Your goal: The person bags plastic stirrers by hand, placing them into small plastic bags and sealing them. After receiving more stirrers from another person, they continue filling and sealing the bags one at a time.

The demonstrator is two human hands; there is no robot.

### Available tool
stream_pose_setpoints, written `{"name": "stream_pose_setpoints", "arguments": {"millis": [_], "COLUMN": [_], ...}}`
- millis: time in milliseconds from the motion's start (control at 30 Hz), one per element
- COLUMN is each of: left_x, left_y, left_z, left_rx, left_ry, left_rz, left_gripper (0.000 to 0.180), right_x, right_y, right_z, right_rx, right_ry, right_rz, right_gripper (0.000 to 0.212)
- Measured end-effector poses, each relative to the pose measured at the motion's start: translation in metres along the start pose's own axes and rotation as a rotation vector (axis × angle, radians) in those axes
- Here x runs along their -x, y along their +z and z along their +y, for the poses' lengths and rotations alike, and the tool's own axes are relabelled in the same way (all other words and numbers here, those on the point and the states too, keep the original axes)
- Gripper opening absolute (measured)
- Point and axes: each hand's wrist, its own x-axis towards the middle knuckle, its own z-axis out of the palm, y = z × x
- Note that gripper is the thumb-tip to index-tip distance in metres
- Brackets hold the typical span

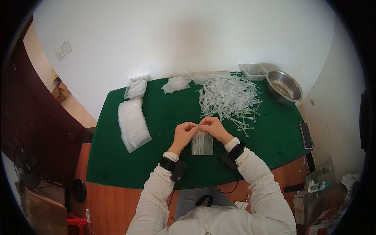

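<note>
A small clear plastic bag [208, 147] lies on the green table in front of me, with a bundle of thin clear plastic sticks [199, 144] showing inside its left part. My left hand [185, 134] pinches the bag's top edge, and my right hand [214, 128] pinches that edge close beside it, the fingertips almost touching. Just beyond my hands spreads a large heap of clear looped plastic sticks [229, 96]. To the left, a fanned stack of flat clear bags [134, 124] rests on the cloth.
A white tray of filled bags [137, 87] stands at the far left. More clear bags [176, 83] lie along the back edge. A white plastic basket [252, 72], a steel bowl [284, 87] and a phone [306, 135] line the right side of the green table [164, 111].
</note>
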Motion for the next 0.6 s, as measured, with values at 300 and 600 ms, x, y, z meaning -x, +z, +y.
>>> {"name": "stream_pose_setpoints", "arguments": {"millis": [300,600], "left_x": [-0.0009,-0.0014], "left_y": [-0.002,-0.0037], "left_z": [-0.0022,-0.005], "left_rx": [0.021,0.025], "left_ry": [-0.009,-0.009], "left_rz": [-0.008,-0.041], "left_gripper": [0.008,0.006], "right_x": [0.0004,0.001], "right_y": [0.0016,0.0025], "right_z": [0.0001,-0.0012], "right_rx": [0.055,0.036], "right_ry": [-0.038,-0.017], "right_rz": [-0.002,-0.035], "right_gripper": [0.007,0.006]}}
